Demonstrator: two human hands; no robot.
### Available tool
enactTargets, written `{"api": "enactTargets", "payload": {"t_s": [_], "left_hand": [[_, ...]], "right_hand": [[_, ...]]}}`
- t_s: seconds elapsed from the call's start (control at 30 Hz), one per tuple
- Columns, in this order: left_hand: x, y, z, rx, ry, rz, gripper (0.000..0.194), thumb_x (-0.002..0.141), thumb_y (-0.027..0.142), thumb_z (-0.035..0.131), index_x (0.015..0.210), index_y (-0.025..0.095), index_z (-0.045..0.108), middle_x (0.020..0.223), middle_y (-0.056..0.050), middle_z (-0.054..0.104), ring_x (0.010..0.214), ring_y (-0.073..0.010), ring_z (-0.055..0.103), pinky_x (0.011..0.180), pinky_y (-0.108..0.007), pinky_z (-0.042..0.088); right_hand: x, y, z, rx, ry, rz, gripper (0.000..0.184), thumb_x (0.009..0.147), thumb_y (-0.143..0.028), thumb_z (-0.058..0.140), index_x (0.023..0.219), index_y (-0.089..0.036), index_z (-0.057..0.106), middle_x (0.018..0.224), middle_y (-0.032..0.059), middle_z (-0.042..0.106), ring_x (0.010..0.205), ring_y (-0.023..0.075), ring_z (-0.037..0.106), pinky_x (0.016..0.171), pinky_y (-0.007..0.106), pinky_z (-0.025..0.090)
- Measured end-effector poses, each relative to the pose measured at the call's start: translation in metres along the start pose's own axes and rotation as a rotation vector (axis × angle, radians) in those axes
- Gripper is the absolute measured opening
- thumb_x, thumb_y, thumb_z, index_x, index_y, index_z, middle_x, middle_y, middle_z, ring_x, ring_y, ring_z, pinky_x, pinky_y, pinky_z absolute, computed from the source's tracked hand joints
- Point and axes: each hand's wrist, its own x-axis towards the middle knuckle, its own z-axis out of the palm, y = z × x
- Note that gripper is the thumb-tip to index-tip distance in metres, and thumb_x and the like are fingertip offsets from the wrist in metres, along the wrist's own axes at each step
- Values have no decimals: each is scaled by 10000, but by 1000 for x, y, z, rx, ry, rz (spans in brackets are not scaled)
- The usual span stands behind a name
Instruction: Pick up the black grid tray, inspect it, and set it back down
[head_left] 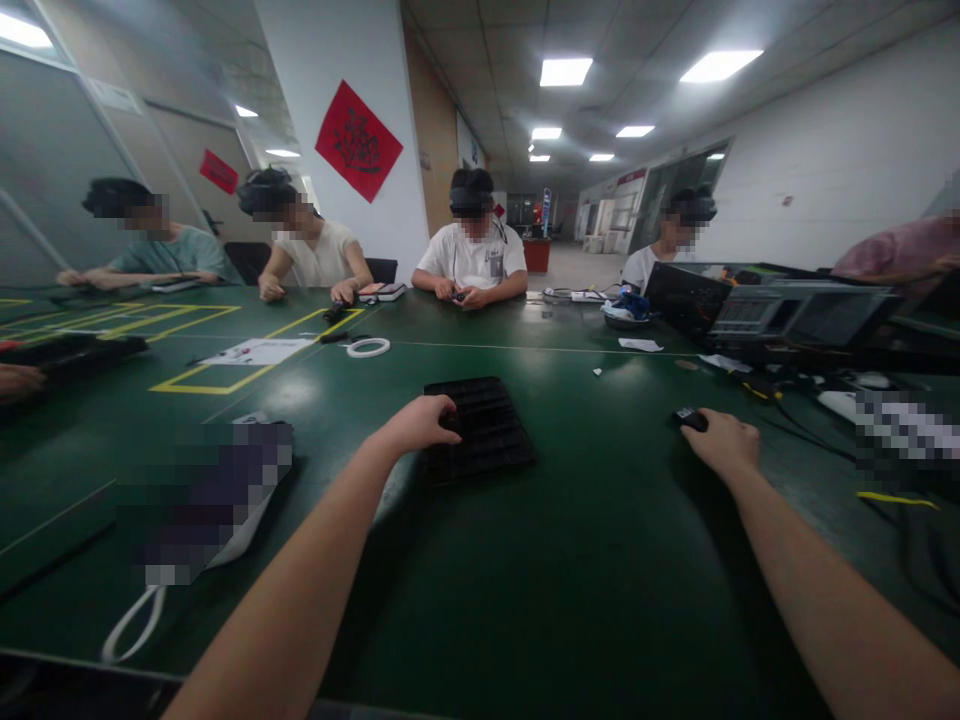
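A flat black tray (495, 425) with ridged rows lies on the green table in front of me. My left hand (420, 422) is at the tray's left side, thumb and forefinger curved over it. Something dark shows between those fingertips, but it blends with the tray and I cannot make it out. Well to the right, my right hand (724, 440) pinches a small black block (690, 418) with white print on top. That block is at or just above the tabletop; its exact kind is too small to tell.
To the left lies a blurred dark pouch-like item (217, 490) with a white loop. Beyond are a white ring (368, 347), a paper sheet (259, 351) and yellow tape outlines. Open black equipment cases (772, 305) and cables crowd the right. Several people wearing headsets sit around the table.
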Motion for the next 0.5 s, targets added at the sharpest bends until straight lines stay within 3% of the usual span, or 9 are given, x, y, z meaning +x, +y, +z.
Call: {"api": "enactTargets", "payload": {"t_s": [0.1, 0.3, 0.5], "left_hand": [[2, -1, 2, 28, 1, 1, 370, 597, 353, 715, 925, 186, 694, 990, -82, 700, 925, -250, 630, 789, -285, 432], [-3, 11, 2, 93, -6, -13, 270, 594, 318, 719, 828, 185, 702, 890, -81, 708, 842, -250, 636, 707, -286, 432], [1, 8, 11, 29, 127, -65, 205, 615, 334, 711, 753, 182, 703, 796, -66, 701, 782, -241, 639, 694, -302, 440]], "right_hand": [[-2, -3, -3, -36, 5, -60, 450, 842, -374, 435, 1193, -124, 564, 1176, 157, 590, 1118, 292, 523, 974, 400, 376], [-7, -5, -7, -51, -1, -61, 438, 858, -370, 422, 1189, -120, 561, 1149, 153, 600, 1097, 284, 535, 964, 379, 364], [-9, -19, -10, 69, 12, -118, 485, 833, -355, 477, 1252, -118, 536, 1218, 150, 579, 1142, 300, 509, 990, 421, 364]]}}
